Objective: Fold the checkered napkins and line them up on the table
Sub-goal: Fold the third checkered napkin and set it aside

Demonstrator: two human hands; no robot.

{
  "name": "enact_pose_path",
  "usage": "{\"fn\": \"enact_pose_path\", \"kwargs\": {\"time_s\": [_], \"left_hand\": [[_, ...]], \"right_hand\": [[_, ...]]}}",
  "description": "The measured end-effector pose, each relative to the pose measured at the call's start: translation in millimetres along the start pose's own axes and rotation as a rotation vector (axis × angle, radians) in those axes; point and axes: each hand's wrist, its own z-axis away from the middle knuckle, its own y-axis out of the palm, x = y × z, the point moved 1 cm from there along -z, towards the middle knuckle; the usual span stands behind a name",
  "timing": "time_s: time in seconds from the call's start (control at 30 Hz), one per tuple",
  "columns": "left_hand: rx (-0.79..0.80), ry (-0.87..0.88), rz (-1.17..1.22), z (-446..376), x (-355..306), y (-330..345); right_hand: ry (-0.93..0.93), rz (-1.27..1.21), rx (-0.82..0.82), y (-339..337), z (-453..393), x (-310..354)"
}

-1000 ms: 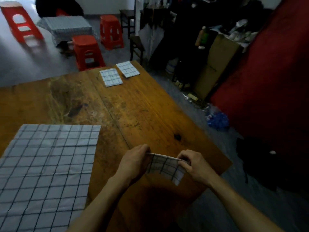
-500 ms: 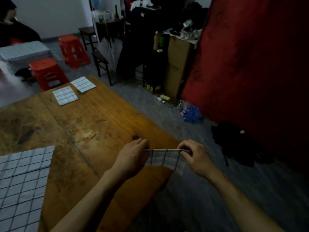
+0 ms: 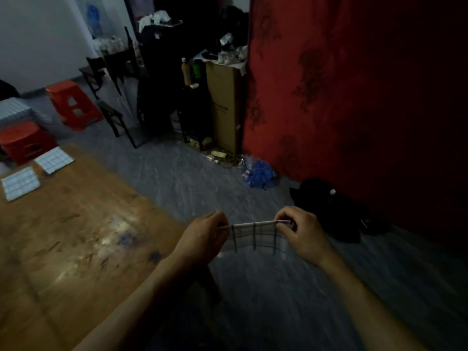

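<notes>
Two hands hold one folded checkered napkin (image 3: 254, 236): its top fold is pinched at the left end by the left hand (image 3: 202, 236) and at the right by the right hand (image 3: 302, 234), fingers curled tight, probably to keep the layers aligned. It hangs below the fingers, off the tabletop (image 3: 76, 236) edge, above the floor.

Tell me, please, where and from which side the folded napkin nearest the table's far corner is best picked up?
Judging by its pose, take the far folded napkin at its right edge, the one by the table edge. It lies flat, so fingers would best slide under from that open side and pinch.
</notes>
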Motion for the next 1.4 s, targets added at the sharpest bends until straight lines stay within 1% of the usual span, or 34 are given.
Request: {"fn": "enact_pose_path", "kwargs": {"time_s": [0.17,0.4,0.57,0.7,0.8,1.03,1.2,1.4], "left_hand": [[0.038,0.06,0.03,-62,-2,14],[-0.019,0.125,0.121,-170,33,34],[-0.076,0.082,0.193,-244,69,26],[-0.136,0.046,0.159,-286,99,3],[-0.162,-0.004,0.126,-305,124,-13],[-0.178,-0.166,0.025,-350,202,-34],[-0.206,-0.271,-0.036,-401,254,-54],[-0.318,-0.515,-0.105,-442,302,-99]], "right_hand": [[0.007,0.007,-0.03,-24,-32,-30],[-0.008,0.055,-0.083,-45,-120,-66],[0.003,0.097,-0.039,-48,-212,-77],[-0.041,0.091,-0.028,-42,-285,-74],[-0.086,0.059,-0.017,-25,-333,-71],[-0.16,-0.024,0.097,37,-446,-91],[-0.245,-0.052,0.229,75,-546,-99],[-0.433,-0.094,0.409,125,-681,-75]]}}
